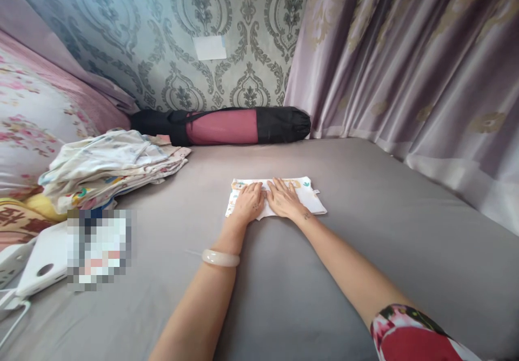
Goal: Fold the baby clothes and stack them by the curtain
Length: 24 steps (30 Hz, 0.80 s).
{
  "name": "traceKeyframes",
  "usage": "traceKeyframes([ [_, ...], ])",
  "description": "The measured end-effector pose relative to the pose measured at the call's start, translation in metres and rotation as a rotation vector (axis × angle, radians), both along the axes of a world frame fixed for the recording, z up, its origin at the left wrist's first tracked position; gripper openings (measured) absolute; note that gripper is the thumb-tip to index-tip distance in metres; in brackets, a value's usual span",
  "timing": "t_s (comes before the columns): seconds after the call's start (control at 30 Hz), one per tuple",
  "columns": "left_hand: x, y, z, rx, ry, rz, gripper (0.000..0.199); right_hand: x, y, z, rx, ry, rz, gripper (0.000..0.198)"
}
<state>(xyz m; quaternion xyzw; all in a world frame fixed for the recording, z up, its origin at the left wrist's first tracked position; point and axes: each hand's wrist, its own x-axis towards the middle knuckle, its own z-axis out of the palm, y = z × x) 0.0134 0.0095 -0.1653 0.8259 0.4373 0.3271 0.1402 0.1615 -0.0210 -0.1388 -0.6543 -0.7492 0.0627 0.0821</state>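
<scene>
A folded white garment [310, 201] with small coloured prints lies flat on the grey bed sheet [324, 285], a little tag sticking out at its right edge. My left hand [249, 201] rests on its left half, palm down with the fingers stretched forward. Beside it, my right hand [283, 198] lies flat near the middle of the cloth, fingers slightly spread. Both hands press on the top layer and hold nothing between the fingers. The kind of garment cannot be made out in its folded shape. A pale bangle [221, 258] circles my left wrist.
A pile of folded clothes [117, 161] lies to the left. Nearer me are a white device [44, 258] and a pixelated patch. A black and pink rolled bag [223, 126] lies along the patterned wall [247, 42]. Long curtains [389, 69] hang at the right.
</scene>
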Motion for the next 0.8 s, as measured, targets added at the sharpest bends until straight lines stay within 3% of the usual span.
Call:
traceKeyframes([
  [0.3,-0.003,0.002,-0.003,0.006,0.037,-0.012,0.026,0.011,0.007,0.006,-0.077,0.135,-0.045,0.058],
  [0.5,-0.002,0.000,-0.002,0.002,0.042,0.007,0.026,0.037,-0.003,0.008,0.014,-0.003,-0.152,0.057],
  [0.8,-0.003,0.000,-0.002,-0.019,0.050,0.003,0.021,0.047,-0.001,-0.005,-0.011,-0.032,-0.202,0.058],
])
